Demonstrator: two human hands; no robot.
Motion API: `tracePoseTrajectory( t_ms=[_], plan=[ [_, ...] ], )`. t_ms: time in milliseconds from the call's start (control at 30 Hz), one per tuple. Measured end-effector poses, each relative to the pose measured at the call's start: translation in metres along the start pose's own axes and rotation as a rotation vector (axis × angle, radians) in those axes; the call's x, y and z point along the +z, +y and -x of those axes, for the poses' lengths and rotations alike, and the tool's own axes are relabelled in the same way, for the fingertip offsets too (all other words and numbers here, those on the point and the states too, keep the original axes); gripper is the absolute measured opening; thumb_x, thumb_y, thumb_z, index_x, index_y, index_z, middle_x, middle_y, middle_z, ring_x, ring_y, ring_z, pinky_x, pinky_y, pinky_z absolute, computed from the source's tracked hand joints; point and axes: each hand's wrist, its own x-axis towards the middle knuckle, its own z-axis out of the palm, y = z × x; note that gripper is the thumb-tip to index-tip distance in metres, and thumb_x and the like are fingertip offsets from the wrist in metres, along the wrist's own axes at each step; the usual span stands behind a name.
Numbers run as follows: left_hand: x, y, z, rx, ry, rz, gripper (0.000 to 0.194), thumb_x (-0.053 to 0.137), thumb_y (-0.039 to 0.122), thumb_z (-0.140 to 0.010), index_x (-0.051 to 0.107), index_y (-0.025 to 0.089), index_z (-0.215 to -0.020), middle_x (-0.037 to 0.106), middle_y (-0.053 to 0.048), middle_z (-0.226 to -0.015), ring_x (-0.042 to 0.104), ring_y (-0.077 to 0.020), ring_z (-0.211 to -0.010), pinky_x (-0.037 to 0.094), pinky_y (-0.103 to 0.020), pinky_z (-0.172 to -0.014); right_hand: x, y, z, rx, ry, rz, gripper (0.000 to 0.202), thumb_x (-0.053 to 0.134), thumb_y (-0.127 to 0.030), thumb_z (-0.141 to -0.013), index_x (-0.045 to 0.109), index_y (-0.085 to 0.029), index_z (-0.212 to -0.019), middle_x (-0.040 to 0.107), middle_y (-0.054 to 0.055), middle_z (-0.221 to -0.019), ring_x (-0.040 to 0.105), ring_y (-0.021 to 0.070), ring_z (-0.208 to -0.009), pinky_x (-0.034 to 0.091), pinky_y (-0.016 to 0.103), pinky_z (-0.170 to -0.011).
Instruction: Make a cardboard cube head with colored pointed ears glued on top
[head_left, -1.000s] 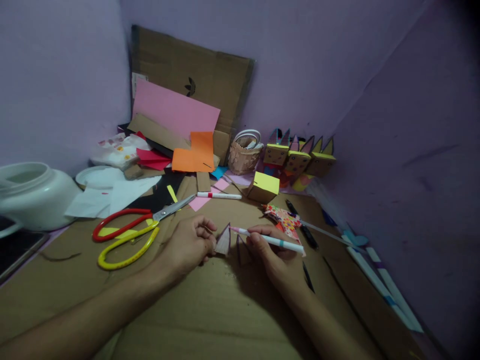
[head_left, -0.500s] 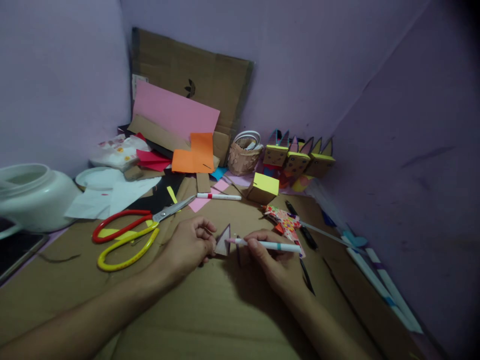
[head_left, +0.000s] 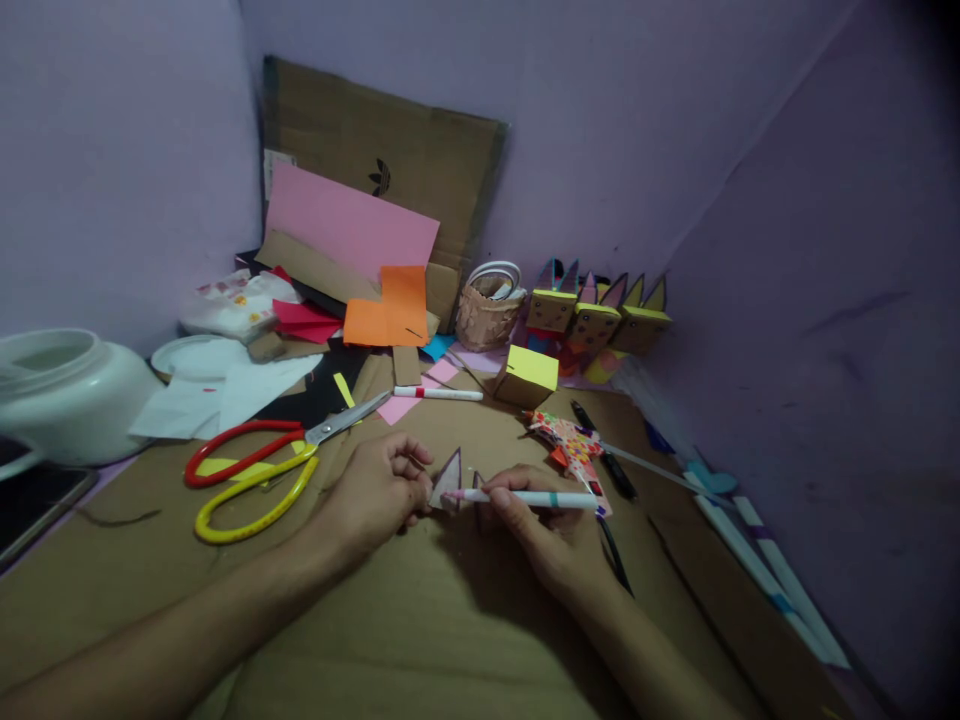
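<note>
Marker (head_left: 555, 499) lies crosswise, tip pointing left at 1 triangle (head_left: 449, 478)

Looks like a home craft corner: purple walls, my cardboard-covered worktop (head_left: 337, 620) w/ scissors (head_left: 322, 430), colored paper (head_left: 349, 220), markers & a teapot-like pot (head_left: 90, 395) far L.

Scissors (head_left: 259, 480) left, box (head_left: 526, 375) behind hands (head_left: 379, 485)
</note>
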Motion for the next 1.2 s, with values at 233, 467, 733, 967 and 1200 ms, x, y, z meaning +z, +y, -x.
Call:
tracePoseTrajectory(
  t_ms=[233, 467, 733, 967, 1200],
  plan=[
    [0.001, 0.0, 0.001, -0.008, -0.005, 0.01, 0.023, 0.052, -0.001, -0.059, 0.047, 0.017, -0.072, 0.052, 0.009, -0.048, 0.044, -0.006, -0.035, 0.035, -0.016, -0.035, 0.001, -0.003, -0.002, -0.036, 0.013, 0.04, 0.017, 0.058, -0.03, -0.082, 0.068, -0.016, -0.079, 0.065, 0.002, -0.06, 0.058, 0.0134, -0.051, 0.044, 0.023, -0.049],
    [0.0, 0.003, 0.002, -0.013, -0.002, 0.013, 0.023, 0.053, 0.0, -0.058, 0.046, 0.017, -0.073, 0.054, 0.008, -0.049, 0.045, -0.0063, -0.035, 0.035, -0.017, -0.036, -0.001, -0.004, -0.001, -0.021, 0.043, 0.022, 0.018, 0.059, -0.03, -0.081, 0.067, -0.016, -0.072, 0.064, 0.002, -0.057, 0.056, 0.013, -0.05, 0.042, 0.022, -0.046],
    [0.0, 0.002, 0.001, -0.002, 0.017, 0.008, 0.022, 0.055, 0.003, -0.058, 0.047, 0.017, -0.072, 0.055, 0.008, -0.048, 0.047, -0.0069, -0.034, 0.036, -0.017, -0.036, -0.001, -0.001, -0.001, 0.021, 0.021, 0.049, 0.024, 0.058, -0.034, -0.081, 0.065, -0.016, -0.067, 0.063, 0.002, -0.053, 0.055, 0.0133, -0.048, 0.04, 0.022, -0.045],
    [0.001, 0.001, 0.002, -0.011, -0.008, 0.02, 0.021, 0.054, 0.002, -0.058, 0.047, 0.017, -0.072, 0.053, 0.009, -0.048, 0.044, -0.0059, -0.033, 0.033, -0.016, -0.035, -0.007, 0.004, -0.002, -0.028, 0.126, 0.081, 0.016, 0.06, -0.033, -0.082, 0.068, -0.019, -0.079, 0.067, 0.002, -0.066, 0.061, 0.0148, -0.06, 0.045, 0.023, -0.054],
    [-0.001, 0.0, 0.0, 0.015, 0.003, 0.037, 0.022, 0.055, 0.004, -0.055, 0.048, 0.017, -0.071, 0.054, 0.008, -0.051, 0.046, -0.0064, -0.034, 0.036, -0.016, -0.035, -0.004, -0.003, -0.003, 0.025, 0.015, 0.055, 0.024, 0.057, -0.033, -0.082, 0.064, -0.017, -0.066, 0.064, 0.002, -0.054, 0.056, 0.0139, -0.049, 0.041, 0.023, -0.047]
  ],
)
